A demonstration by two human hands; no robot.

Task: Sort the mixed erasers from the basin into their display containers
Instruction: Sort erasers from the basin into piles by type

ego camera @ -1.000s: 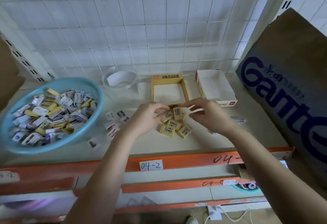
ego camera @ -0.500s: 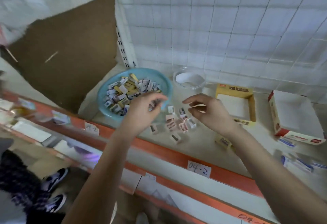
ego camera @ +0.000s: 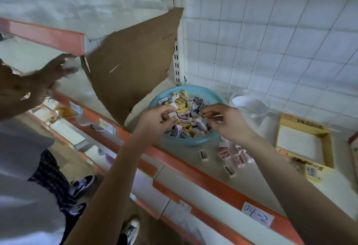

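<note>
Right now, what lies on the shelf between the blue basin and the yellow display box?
Head view: a scatter of loose erasers lies on the shelf between the blue basin and the yellow display box.

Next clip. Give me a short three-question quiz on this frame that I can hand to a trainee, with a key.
1. True or false: the left hand and the right hand are both over the basin of erasers.
2. The yellow box shows: A) a full stack of erasers; B) no erasers inside; C) a lid on top.
3. Fill in: the label on the shelf edge reads ___.
Key: 1 true; 2 B; 3 04-2.
</note>
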